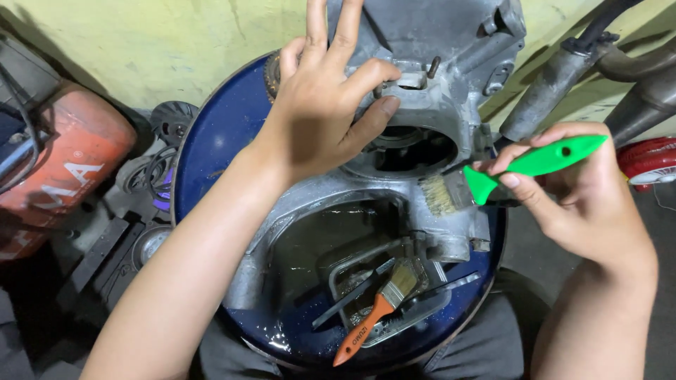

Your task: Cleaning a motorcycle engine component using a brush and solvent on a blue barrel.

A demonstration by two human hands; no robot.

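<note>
A grey metal engine casing (429,91) stands tilted in a round blue basin (211,148) of dark liquid. My left hand (320,105) grips the casing's upper part, thumb and fingers around a ledge beside its round opening. In my right hand (577,190) is a green-handled brush (521,169), its pale bristles touching the casing's right edge. An orange-handled brush (377,313) lies in the basin on a metal tray with some metal rods.
A red and orange machine (63,162) sits at the left by dark parts on the floor. Grey exhaust pipes (563,77) lean at the upper right against a yellow wall. A red round object (651,162) is at the right edge.
</note>
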